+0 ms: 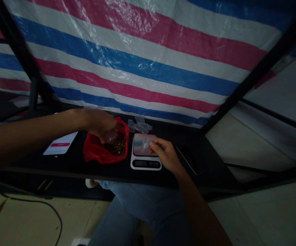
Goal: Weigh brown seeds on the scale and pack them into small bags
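Note:
My left hand (100, 124) reaches into a red plastic bag (96, 152) that lies open on the black table (209, 150). Its fingers are curled down over the dark brown bits (117, 147) in the bag; what they pinch is hidden. My right hand (164, 153) rests at the right edge of a small digital kitchen scale (144, 152). Thumb and fingers of that hand pinch a small clear plastic bag (148, 145) lying on the scale's shiny platform.
Several empty clear bags (140, 126) lie behind the scale. A phone with a lit white screen (60, 143) is left of the red bag; a dark phone (189, 159) lies right of the scale. A striped tarp (137, 58) hangs behind. A cable (47, 208) runs on the floor.

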{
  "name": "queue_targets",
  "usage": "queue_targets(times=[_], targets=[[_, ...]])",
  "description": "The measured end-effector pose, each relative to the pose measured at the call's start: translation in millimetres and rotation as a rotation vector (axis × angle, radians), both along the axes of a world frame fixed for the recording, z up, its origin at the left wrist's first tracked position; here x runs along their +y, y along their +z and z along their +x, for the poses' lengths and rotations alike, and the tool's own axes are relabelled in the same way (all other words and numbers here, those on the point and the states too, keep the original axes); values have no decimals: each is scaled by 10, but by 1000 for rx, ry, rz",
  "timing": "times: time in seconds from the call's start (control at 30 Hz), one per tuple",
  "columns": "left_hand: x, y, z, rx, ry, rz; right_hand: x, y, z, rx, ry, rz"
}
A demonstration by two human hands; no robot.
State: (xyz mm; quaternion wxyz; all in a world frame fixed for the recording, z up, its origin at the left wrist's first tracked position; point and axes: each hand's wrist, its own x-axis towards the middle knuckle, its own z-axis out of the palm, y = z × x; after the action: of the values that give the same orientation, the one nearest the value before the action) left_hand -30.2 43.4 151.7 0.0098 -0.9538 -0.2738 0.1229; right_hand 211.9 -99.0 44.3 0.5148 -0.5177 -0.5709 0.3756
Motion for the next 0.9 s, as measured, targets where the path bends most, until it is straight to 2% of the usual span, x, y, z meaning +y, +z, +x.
queue_targets(times=[0.27, 0.47, 0.67, 0.9], targets=[[92, 19, -114, -128, -27, -206, -7, -25, -41, -49, 15, 6], [216, -112, -219, -160, 9, -256, -11, -41, -115, -115, 38, 34], [380, -217, -286, -189, 78, -450, -3, -43, -147, -151, 69, 20], [340, -268, -369, -213, 137, -464, -1, -68, -151, -175, 91, 18]])
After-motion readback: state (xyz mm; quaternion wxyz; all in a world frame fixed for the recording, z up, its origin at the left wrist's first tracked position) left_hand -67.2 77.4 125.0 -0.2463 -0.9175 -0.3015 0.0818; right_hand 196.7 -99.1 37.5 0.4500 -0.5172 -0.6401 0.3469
